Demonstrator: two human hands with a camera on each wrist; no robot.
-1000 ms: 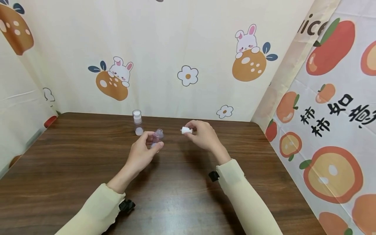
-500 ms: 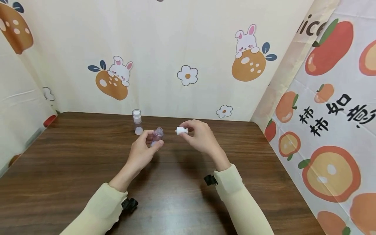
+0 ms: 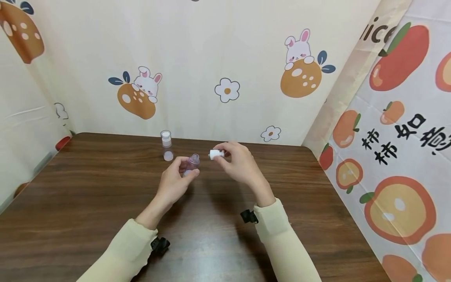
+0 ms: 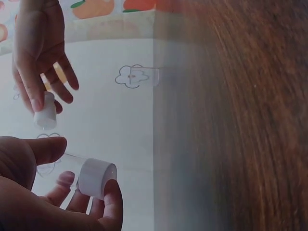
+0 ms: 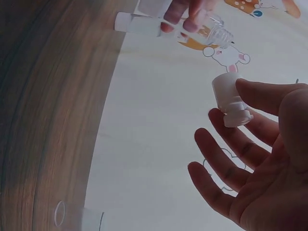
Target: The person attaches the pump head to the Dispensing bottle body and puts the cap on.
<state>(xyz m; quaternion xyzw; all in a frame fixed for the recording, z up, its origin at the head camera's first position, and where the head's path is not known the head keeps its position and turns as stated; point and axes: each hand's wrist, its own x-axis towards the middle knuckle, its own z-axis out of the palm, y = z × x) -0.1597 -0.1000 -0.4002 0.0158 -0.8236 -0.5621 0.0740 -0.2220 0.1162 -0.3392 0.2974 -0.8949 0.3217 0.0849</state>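
Observation:
My left hand (image 3: 172, 182) grips a small clear bottle (image 3: 193, 160) above the table, its threaded neck uncovered and tilted up and to the right. In the left wrist view, the bottle's white base (image 4: 98, 178) shows between thumb and fingers. Just to the right, my right hand (image 3: 240, 163) pinches a white pump top (image 3: 215, 154) between thumb and index finger, held sideways and apart from the bottle's neck. The other fingers of that hand spread loosely in the right wrist view. Behind the left hand stands a second clear bottle (image 3: 167, 145) with a white pump under a clear cap.
A loose clear cap (image 5: 59, 213) shows on the table in the right wrist view. The dark wooden table (image 3: 88, 188) meets a patterned curtain (image 3: 197, 58) at its back edge. Another printed cloth (image 3: 398, 164) hangs along the right side.
My right hand has moved left with the pump top, narrowing the gap to the bottle. My left hand stays nearly in place with its grip on the bottle.

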